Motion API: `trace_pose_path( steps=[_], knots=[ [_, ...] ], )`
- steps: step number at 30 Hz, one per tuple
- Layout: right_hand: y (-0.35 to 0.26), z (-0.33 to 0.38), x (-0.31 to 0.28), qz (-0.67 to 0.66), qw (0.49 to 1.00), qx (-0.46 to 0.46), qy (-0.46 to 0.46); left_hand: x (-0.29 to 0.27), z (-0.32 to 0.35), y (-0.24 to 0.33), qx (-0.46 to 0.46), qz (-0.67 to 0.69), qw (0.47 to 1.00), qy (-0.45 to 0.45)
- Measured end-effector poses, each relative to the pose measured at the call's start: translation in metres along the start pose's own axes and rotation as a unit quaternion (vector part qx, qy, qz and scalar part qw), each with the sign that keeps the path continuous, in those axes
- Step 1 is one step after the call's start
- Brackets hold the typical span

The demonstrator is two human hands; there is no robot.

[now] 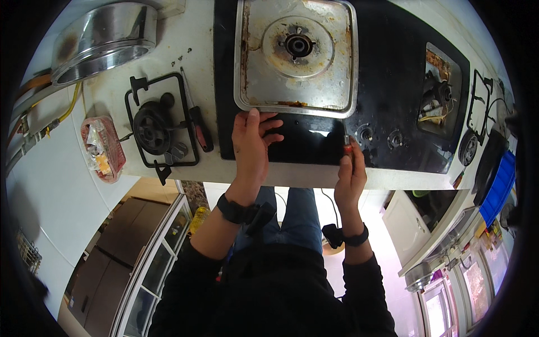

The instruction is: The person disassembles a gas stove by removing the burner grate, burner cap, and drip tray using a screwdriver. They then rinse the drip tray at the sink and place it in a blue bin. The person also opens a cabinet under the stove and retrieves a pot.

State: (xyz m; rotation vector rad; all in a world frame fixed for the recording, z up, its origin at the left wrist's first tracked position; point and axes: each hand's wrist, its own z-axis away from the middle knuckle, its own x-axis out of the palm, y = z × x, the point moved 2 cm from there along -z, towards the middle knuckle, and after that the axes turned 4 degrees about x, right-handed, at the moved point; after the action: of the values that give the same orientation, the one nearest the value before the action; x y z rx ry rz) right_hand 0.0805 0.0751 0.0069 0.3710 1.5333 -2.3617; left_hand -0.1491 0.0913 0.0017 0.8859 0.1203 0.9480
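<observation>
A square, stained metal drip tray (342, 56) with a burner hole in its middle lies over the black glass cooktop (387, 73). At the tray's near edge, toward its left corner, is my left hand (250, 143); the thumb meets the rim and the fingers are spread, holding nothing. My right hand (351, 174) grips a screwdriver (348, 149) with a red part on its handle. Its metal shaft points away from me, toward the tray's near right corner. Whether the tip touches the tray I cannot tell.
To the left lie a black pan support (188, 160), a burner head (151, 128), another screwdriver (201, 129) and a pink basket (115, 149). A large metal pot (106, 42) stands behind. On the right, a cooktop opening (441, 92) exposes burner parts; beyond it are another pan support (480, 106) and a blue tray (498, 188).
</observation>
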Motion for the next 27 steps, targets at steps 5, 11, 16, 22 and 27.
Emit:
trace_pose_path(
  steps=[5,11,16,22,27],
  knots=[
    [0.004,0.006,-0.008,-0.179,0.974,0.117,-0.079,0.003,-0.013,0.015,0.043,0.004,0.999,0.009],
    [-0.008,-0.003,-0.020,-0.348,0.915,0.191,-0.067,0.000,-0.014,0.024,0.017,0.018,0.999,-0.021],
    [-0.028,-0.057,-0.012,-0.378,0.907,0.171,-0.074,-0.006,-0.018,0.025,0.019,0.000,0.999,-0.045],
    [-0.043,-0.096,0.011,-0.272,0.944,0.167,-0.082,-0.015,-0.029,0.025,0.002,-0.040,0.996,-0.085],
    [-0.043,-0.100,0.013,-0.228,0.959,0.156,-0.058,-0.017,-0.033,0.021,-0.007,-0.031,0.994,-0.106]
  ],
)
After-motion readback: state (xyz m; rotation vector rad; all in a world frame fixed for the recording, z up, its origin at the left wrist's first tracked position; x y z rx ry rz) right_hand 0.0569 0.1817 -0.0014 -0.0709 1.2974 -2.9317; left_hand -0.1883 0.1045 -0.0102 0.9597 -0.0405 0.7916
